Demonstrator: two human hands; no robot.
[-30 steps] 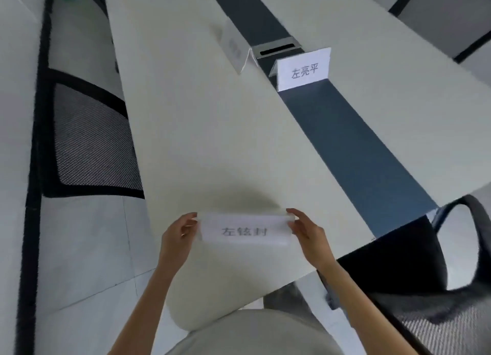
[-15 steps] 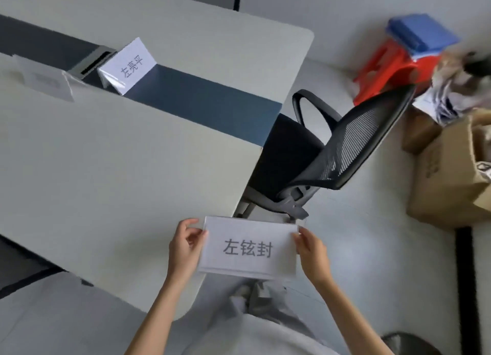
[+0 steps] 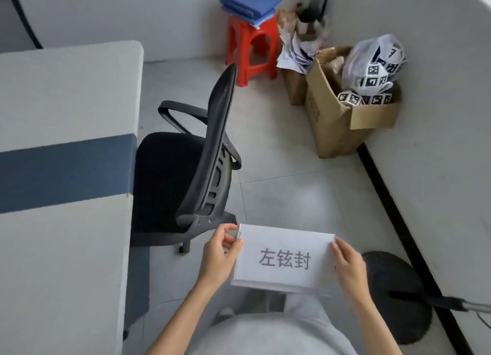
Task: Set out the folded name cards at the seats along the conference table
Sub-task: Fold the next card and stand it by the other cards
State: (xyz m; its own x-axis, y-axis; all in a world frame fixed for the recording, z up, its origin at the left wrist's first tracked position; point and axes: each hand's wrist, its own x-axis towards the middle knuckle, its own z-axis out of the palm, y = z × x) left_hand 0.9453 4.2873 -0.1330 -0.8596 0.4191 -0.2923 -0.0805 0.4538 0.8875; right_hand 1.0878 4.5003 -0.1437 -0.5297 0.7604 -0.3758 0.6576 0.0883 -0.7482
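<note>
I hold a white folded name card [image 3: 284,257] with three printed characters in front of my body, over the floor. My left hand [image 3: 220,256] pinches its left edge and my right hand [image 3: 348,267] grips its right edge. The end of the pale conference table [image 3: 66,89], with a dark blue strip across it, fills the left of the view. A black mesh office chair [image 3: 186,174] stands at that table end, just beyond the card. The cards standing on the table are out of view.
A red plastic stool [image 3: 252,49] carrying blue folders stands by the far wall. Cardboard boxes [image 3: 337,121] with papers and a plastic bag of marker cubes sit at the right wall. A black round base [image 3: 393,293] with a pole lies on the floor at my right.
The view has swung to the right, off the tabletop toward the table end and the room corner. The two standing cards have left the view. Both hands still hold the card.
</note>
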